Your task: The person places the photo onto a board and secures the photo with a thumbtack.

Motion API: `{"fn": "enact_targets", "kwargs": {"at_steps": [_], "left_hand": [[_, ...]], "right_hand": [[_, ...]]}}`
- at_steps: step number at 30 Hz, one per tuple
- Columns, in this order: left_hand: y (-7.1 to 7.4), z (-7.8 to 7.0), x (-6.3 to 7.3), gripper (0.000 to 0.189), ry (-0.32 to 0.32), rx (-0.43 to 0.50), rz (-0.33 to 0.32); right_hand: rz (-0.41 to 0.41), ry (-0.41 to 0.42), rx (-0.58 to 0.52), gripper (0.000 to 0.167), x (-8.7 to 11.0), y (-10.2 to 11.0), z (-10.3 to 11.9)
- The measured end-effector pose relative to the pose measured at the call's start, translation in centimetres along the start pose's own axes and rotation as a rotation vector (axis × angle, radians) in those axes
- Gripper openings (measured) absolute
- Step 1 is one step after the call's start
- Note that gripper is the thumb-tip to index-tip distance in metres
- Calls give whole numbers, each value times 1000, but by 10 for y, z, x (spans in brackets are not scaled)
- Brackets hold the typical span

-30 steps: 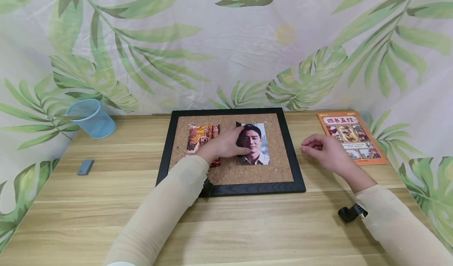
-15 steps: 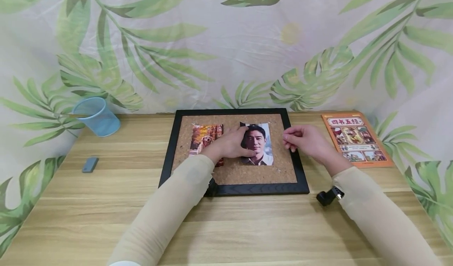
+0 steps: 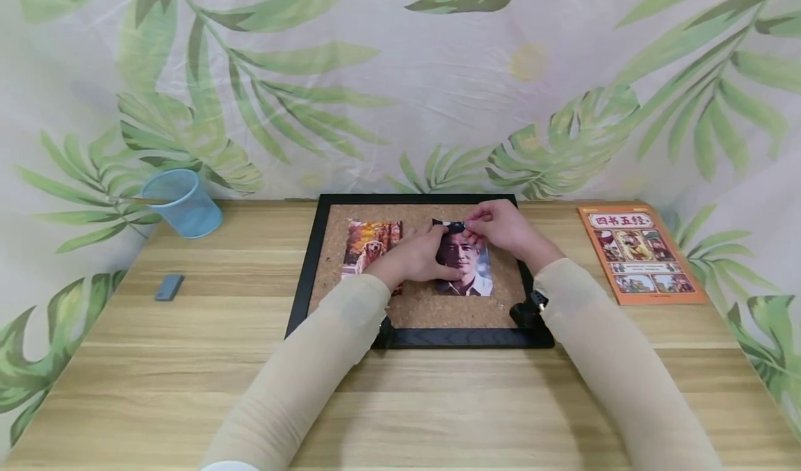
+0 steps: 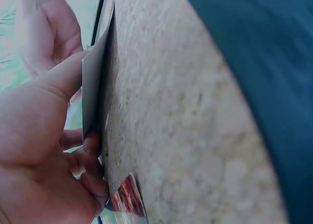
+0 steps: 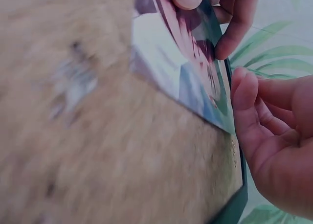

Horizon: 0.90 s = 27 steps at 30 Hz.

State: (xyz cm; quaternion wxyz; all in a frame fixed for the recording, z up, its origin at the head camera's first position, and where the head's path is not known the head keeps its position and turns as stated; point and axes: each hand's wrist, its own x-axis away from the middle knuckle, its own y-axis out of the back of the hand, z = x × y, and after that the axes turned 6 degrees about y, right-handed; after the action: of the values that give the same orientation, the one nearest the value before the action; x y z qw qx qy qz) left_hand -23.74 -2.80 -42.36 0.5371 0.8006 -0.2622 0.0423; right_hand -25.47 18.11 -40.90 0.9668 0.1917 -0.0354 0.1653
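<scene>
A portrait photo (image 3: 472,273) stands over the framed corkboard (image 3: 450,318), its left side lifted off the cork in the left wrist view. My left hand (image 3: 418,255) holds that side, thumb on the picture's front and fingers curled at its edge. The top edge looks bent between my two hands. My right hand (image 3: 503,227) pinches at the top edge by the right corner; its thumb (image 5: 244,94) and forefinger meet there, hiding what lies between. Partly behind my left hand, a photo of a dog (image 3: 370,245) lies on the cork.
A blue mesh pen cup (image 3: 194,210) lies tilted at the back left, a thin stick poking out. A small grey-blue block (image 3: 169,287) is nearer. At the right lies an orange book (image 3: 651,283). A blurred clear pin (image 5: 76,84) sits in the cork.
My right hand has come in from the right of the frame to the portrait's top edge, which now looks bent. My left hand keeps its hold; the view has shifted slightly.
</scene>
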Motion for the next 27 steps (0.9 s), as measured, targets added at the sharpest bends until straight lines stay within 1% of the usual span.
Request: {"fn": "enact_targets", "kwargs": {"at_steps": [5, 7, 11, 16, 22, 27], "left_hand": [[-9, 6, -11, 110, -3, -22, 0], [-12, 9, -16, 110, -9, -32, -7], [-15, 14, -23, 111, -13, -30, -12], [-13, 14, -22, 110, -7, -10, 4], [-14, 14, -23, 111, -1, -19, 13], [-13, 13, -24, 110, -1, -18, 14]], "right_hand": [[23, 5, 17, 20, -14, -7, -2], [26, -10, 32, 19, -18, -9, -1], [23, -61, 65, 21, -25, -10, 3], [27, -97, 133, 22, -31, -10, 4], [52, -155, 135, 23, -36, -13, 8], [69, -158, 200, 24, -37, -8, 9]]}}
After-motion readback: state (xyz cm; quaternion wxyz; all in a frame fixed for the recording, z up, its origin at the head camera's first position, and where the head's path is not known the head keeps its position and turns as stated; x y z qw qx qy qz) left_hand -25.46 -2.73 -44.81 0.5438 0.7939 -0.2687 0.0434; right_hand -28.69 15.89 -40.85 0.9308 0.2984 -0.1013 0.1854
